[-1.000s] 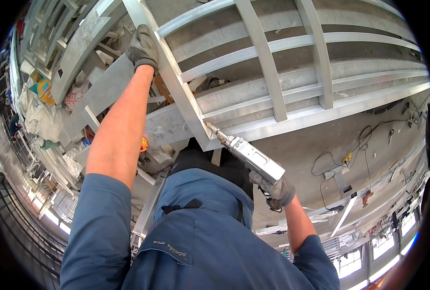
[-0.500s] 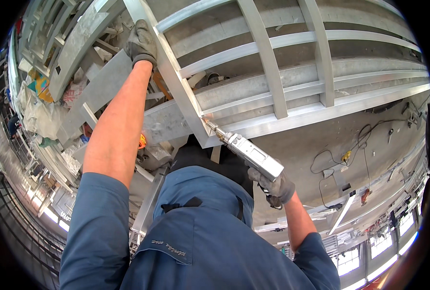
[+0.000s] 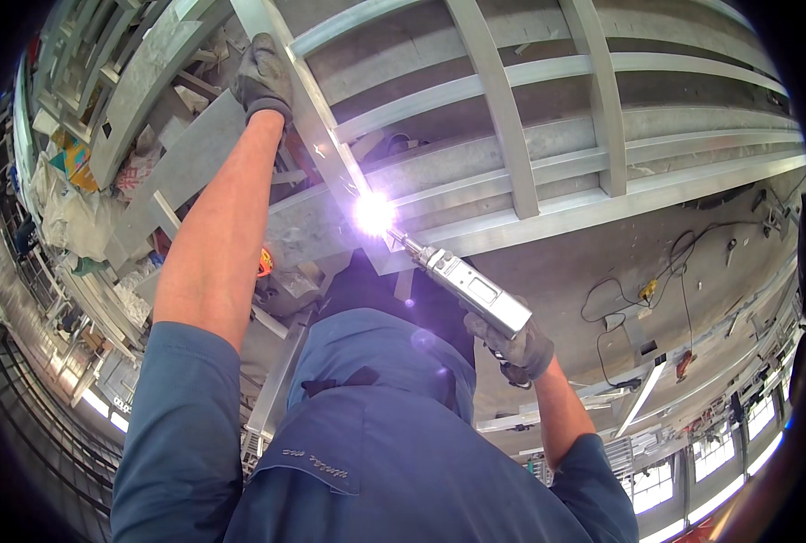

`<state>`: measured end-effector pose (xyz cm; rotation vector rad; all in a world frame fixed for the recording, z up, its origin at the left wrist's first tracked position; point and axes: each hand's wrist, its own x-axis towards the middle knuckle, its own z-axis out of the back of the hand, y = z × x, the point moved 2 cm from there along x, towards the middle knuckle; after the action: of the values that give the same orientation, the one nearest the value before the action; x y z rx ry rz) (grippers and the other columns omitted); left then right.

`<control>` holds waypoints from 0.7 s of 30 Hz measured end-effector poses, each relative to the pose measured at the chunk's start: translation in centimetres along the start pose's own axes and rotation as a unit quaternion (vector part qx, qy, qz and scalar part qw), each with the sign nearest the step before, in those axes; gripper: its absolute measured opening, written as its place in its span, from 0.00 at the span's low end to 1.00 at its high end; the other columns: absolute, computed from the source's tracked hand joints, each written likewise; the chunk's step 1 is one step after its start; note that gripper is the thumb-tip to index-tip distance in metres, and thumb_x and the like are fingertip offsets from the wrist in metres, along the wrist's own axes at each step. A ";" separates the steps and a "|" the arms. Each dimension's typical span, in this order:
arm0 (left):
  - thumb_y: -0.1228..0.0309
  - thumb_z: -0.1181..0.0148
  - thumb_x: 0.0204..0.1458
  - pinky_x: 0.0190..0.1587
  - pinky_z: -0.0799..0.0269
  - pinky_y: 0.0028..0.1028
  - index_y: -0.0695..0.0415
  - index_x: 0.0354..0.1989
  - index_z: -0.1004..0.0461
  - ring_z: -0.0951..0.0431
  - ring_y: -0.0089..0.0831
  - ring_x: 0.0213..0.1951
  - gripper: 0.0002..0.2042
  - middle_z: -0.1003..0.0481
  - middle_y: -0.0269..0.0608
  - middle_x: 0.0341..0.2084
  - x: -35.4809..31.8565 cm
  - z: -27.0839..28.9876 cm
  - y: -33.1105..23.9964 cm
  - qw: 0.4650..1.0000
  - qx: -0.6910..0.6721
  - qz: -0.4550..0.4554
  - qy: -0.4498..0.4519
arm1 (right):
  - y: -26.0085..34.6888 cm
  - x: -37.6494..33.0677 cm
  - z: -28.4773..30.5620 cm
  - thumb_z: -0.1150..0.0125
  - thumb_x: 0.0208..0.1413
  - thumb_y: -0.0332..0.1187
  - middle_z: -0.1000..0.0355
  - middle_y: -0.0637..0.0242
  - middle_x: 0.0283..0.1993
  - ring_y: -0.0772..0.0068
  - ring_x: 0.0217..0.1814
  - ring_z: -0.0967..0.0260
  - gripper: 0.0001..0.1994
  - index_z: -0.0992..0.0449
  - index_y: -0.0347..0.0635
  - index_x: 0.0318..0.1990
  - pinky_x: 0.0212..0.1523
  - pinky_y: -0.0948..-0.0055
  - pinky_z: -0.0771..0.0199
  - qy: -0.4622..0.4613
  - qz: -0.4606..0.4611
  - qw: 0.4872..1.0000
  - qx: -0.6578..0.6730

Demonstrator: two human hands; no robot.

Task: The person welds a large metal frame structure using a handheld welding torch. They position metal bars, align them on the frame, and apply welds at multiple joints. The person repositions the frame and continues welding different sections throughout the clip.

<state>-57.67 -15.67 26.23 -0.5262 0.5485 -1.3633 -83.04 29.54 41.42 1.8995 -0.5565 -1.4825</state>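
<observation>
A silver metal frame (image 3: pixel 518 136) of square tubes and crossbars lies in front of me. My right hand (image 3: pixel 511 344), in a grey work glove, is closed around a silver handheld welding torch (image 3: pixel 481 291). The torch's nozzle points up and left at the frame's near left corner. There a white-violet welding arc (image 3: pixel 373 214) glares and hides the joint behind it. Farther up, my gloved left hand (image 3: pixel 264 74) grips the frame's left side tube, its fingers curled at the edge.
Metal offcuts and plastic sheeting (image 3: pixel 54 199) clutter the left side. An orange tape measure (image 3: pixel 265 261) lies below my left forearm. On the floor at right run black cables (image 3: pixel 602 339) with a yellow connector (image 3: pixel 648 290). A flat metal beam (image 3: pixel 308 226) passes beneath the frame.
A bright arc has lit at the torch's tip, throwing a few sparks and violet glare. Both hands and the frame have stayed nearly in place.
</observation>
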 end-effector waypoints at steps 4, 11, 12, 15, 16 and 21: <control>0.43 0.59 0.66 0.57 0.29 0.44 0.60 0.52 0.19 0.20 0.58 0.50 0.32 0.19 0.62 0.46 3.3 -1.3 8.0 0.998 -0.053 -0.030 0.000 | 2.3 0.9 0.7 0.37 0.66 0.41 0.20 0.51 0.50 0.48 0.47 0.24 0.18 0.20 0.43 0.59 0.56 0.57 0.26 -0.015 -0.009 0.998 0.053; 0.40 0.62 0.64 0.57 0.30 0.45 0.59 0.52 0.18 0.21 0.62 0.50 0.35 0.18 0.63 0.44 3.2 -0.8 7.1 0.998 0.054 -0.042 0.011 | 2.2 0.8 0.5 0.35 0.64 0.40 0.21 0.53 0.43 0.53 0.39 0.25 0.19 0.20 0.36 0.56 0.48 0.60 0.25 -0.018 -0.006 0.998 0.052; 0.40 0.63 0.64 0.57 0.30 0.45 0.59 0.52 0.18 0.21 0.61 0.50 0.35 0.18 0.63 0.44 3.0 -0.8 6.8 0.997 0.061 -0.036 0.010 | 1.8 0.8 0.3 0.34 0.62 0.39 0.22 0.57 0.41 0.59 0.37 0.27 0.20 0.21 0.35 0.56 0.44 0.63 0.26 -0.027 -0.016 0.998 0.054; 0.40 0.63 0.64 0.57 0.30 0.45 0.58 0.51 0.18 0.21 0.60 0.50 0.35 0.18 0.62 0.44 0.1 0.1 -0.2 0.998 0.066 0.001 -0.005 | -0.5 0.6 -1.1 0.32 0.57 0.39 0.26 0.72 0.31 0.81 0.29 0.35 0.23 0.22 0.31 0.56 0.30 0.74 0.31 -0.085 -0.010 0.994 0.068; 0.41 0.62 0.64 0.57 0.30 0.45 0.58 0.51 0.18 0.20 0.59 0.50 0.35 0.18 0.62 0.44 0.4 0.3 0.0 0.998 0.069 0.007 -0.002 | 0.3 0.5 -1.0 0.32 0.58 0.38 0.26 0.71 0.32 0.80 0.30 0.34 0.23 0.22 0.31 0.56 0.31 0.73 0.30 -0.091 -0.020 0.994 0.063; 0.37 0.62 0.65 0.59 0.30 0.43 0.59 0.48 0.16 0.20 0.59 0.50 0.37 0.17 0.60 0.45 -0.2 0.2 -0.6 0.999 0.036 -0.007 -0.023 | 3.5 -1.3 -1.2 0.37 0.63 0.33 0.25 0.64 0.37 0.73 0.41 0.30 0.22 0.27 0.30 0.62 0.44 0.70 0.26 -0.101 0.062 0.980 0.163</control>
<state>-58.01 -15.54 26.75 -0.5012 0.4577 -1.3754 -82.02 28.33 45.00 1.9236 -1.0483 -1.5869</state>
